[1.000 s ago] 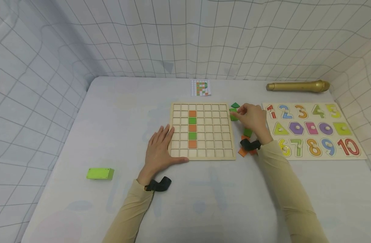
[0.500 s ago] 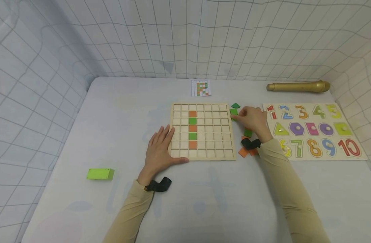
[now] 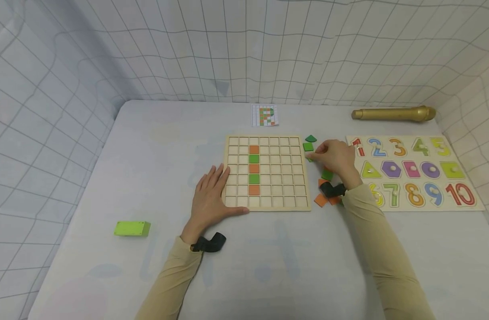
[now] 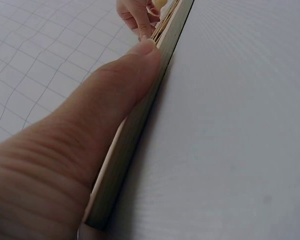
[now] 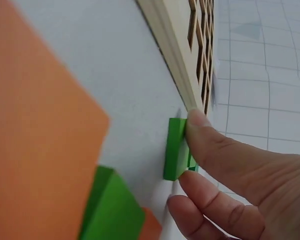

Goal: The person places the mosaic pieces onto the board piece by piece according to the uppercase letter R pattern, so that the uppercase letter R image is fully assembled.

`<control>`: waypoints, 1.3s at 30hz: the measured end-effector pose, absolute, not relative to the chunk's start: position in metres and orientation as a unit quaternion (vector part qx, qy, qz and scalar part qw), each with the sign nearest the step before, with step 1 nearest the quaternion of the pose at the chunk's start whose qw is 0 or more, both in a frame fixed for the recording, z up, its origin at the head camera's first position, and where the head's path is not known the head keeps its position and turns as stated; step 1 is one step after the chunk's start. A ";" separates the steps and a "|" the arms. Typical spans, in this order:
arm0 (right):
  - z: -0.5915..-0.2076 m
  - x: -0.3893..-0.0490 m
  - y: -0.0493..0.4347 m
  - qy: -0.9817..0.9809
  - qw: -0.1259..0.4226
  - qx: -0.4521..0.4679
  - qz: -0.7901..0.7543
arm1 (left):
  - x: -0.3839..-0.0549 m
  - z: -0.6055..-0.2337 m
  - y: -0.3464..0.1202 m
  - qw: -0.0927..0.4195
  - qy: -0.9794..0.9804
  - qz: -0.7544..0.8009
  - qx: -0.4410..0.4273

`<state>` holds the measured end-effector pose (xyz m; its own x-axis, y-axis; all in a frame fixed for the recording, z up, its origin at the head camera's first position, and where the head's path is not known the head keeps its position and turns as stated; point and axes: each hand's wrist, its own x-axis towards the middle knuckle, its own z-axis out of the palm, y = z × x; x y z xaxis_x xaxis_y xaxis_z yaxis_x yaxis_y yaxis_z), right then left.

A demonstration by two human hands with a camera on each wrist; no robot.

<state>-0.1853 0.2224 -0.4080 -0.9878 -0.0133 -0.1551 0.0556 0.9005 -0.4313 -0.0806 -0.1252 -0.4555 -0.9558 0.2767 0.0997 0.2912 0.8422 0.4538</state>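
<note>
Centrally, one wooden grid board (image 3: 276,169); five orange and green squares (image 3: 254,169) sit in one column. Left hand (image 3: 210,200): fingers spread, touches the board's left and near edges. Right hand (image 3: 335,159): pinches one green tile (image 5: 175,152), just beside the board's right edge.

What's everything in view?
Grid board: 1, tan, centre
Inlaid tiles: 3 orange, 2 green, in board
Loose tiles: several, green and orange, right of board
Fan-shaped piece: 1, dark green, beyond them
Pattern card: 1, multicoloured, beyond board
Number puzzle: 1, multicoloured, right
Microphone: 1, gold, behind puzzle
Block: 1, green, left
Table: 1, white, beneath
Backdrop: 1, whitish, surrounding
Sleeves: 2, beige, forearms
Wristbands: 2, black, wrists
Left hand: 1, bare, on board
Right hand: 1, bare, pinching green tile
</note>
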 end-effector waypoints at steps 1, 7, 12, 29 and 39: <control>-0.407 -0.185 0.222 0.972 0.077 0.010 -0.221 | -0.081 -0.456 -0.125 0.015 -0.960 -0.238 -0.148; -0.403 -0.181 0.220 0.975 0.073 0.005 -0.211 | -0.081 -0.456 -0.126 0.011 -0.961 -0.235 -0.147; -0.402 -0.179 0.217 0.972 0.078 0.003 -0.223 | -0.081 -0.455 -0.126 0.008 -0.961 -0.237 -0.144; -0.413 -0.172 0.214 0.942 0.050 -0.015 -0.332 | -0.081 -0.456 -0.126 0.009 -0.960 -0.236 -0.149; -0.405 -0.154 0.195 0.912 -0.029 -0.075 -0.402 | -0.081 -0.455 -0.125 0.009 -0.960 -0.240 -0.147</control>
